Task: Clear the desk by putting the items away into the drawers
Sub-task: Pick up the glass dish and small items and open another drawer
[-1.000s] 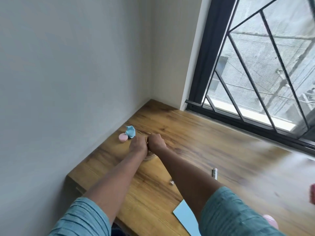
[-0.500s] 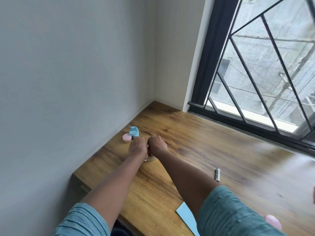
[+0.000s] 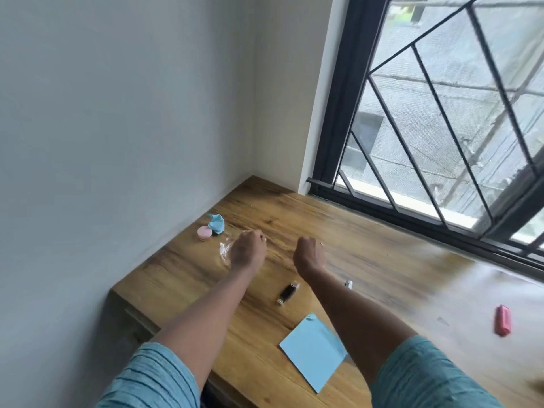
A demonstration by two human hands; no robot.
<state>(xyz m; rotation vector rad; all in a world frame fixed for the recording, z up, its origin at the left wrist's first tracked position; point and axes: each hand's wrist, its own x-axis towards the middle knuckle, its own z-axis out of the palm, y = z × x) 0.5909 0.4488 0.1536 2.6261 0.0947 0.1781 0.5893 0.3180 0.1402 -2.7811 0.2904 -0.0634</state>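
My left hand (image 3: 246,252) curls over a clear glass dish (image 3: 226,251) on the wooden desk (image 3: 382,275), near the wall. Apart from it to the right, my right hand (image 3: 309,255) hovers with curled fingers; nothing shows inside it. A pink round case (image 3: 204,232) and a crumpled blue paper (image 3: 217,223) lie just beyond the dish. Between my forearms sits a small black stick-shaped item (image 3: 288,293), and a blue paper sheet (image 3: 313,348) lies nearer me. My right forearm partly hides a small white tube (image 3: 348,283).
A pink eraser-like block (image 3: 502,319) lies far right on the desk. The grey wall (image 3: 117,142) bounds the desk's left side, and a black barred window (image 3: 426,142) runs along its far edge. A drawer front (image 3: 141,319) shows under the desk's near left corner.
My hands were together over the glass dish and have drawn apart; the right hand has moved right. The view has shifted, bringing the black item, blue sheet and pink block into sight.
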